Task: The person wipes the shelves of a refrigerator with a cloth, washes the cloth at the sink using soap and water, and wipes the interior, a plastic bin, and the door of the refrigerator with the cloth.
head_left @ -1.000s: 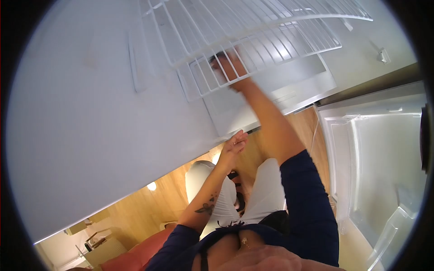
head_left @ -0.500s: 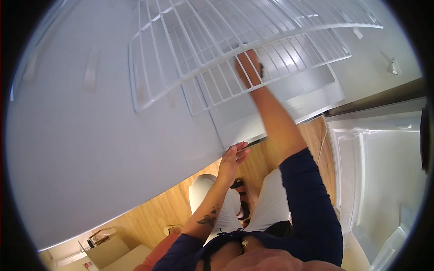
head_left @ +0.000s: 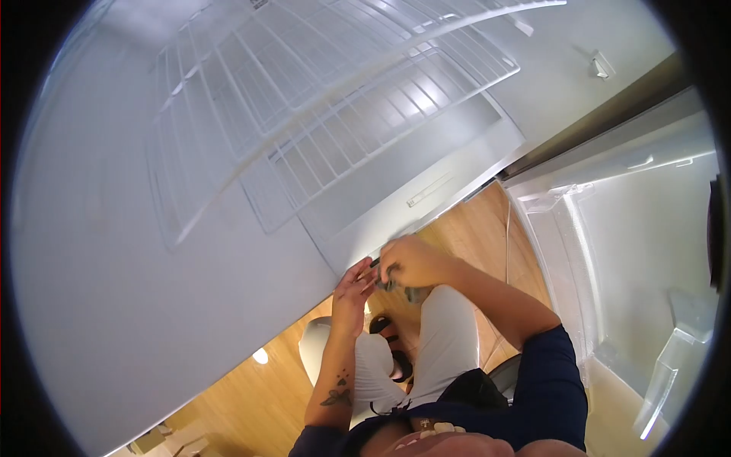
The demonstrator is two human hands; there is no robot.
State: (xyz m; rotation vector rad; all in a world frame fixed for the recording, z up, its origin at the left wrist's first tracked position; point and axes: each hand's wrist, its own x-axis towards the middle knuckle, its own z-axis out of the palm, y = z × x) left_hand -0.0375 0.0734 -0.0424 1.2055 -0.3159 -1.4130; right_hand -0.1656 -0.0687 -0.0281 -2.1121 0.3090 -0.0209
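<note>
My right hand (head_left: pixel 417 263) is closed on a crumpled grey-green cloth (head_left: pixel 413 294) at the front edge of the open refrigerator. Part of the cloth is hidden under the fingers. Just beside it, my left hand (head_left: pixel 352 295) has its fingers stretched out towards the cloth, and whether they touch it I cannot tell. Over both hands are the refrigerator's white wire shelves (head_left: pixel 320 164), one above the other. Below the shelves lies the pale refrigerator floor (head_left: pixel 381 194).
The refrigerator door (head_left: pixel 647 251) stands open on the right, with a clear door bin (head_left: pixel 662 381) low on it. A smooth white side wall (head_left: pixel 152 320) fills the left. Wood flooring (head_left: pixel 487 244) shows below, along with my legs and dark sandals.
My right hand has come out from beneath the wire shelves, down to beside my left hand, and the cloth is now visible in it. The view has shifted to the right.
</note>
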